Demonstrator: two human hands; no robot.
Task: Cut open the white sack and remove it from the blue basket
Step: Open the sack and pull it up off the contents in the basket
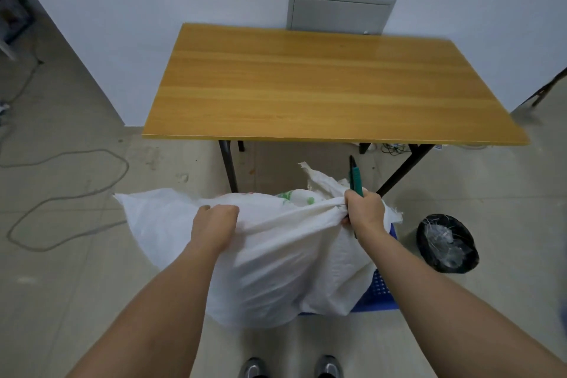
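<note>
A large white woven sack [276, 261] bulges over the blue basket [379, 288], of which only the right side and bottom corner show. My left hand [214, 225] is fisted on the sack's upper fabric near its middle. My right hand [365, 212] grips a bunched fold of the sack at its right top together with a green-handled cutter [356, 176], which points up and away. The sack's top is torn open, with a frayed flap [319, 176] and something white with green print [302, 196] showing inside.
A wooden table [331, 86] on black legs stands just beyond the sack against the wall. A black-lined waste bin [446, 244] sits on the floor to the right. A grey cable [70, 193] loops over the floor at left. My shoes [291, 368] are below.
</note>
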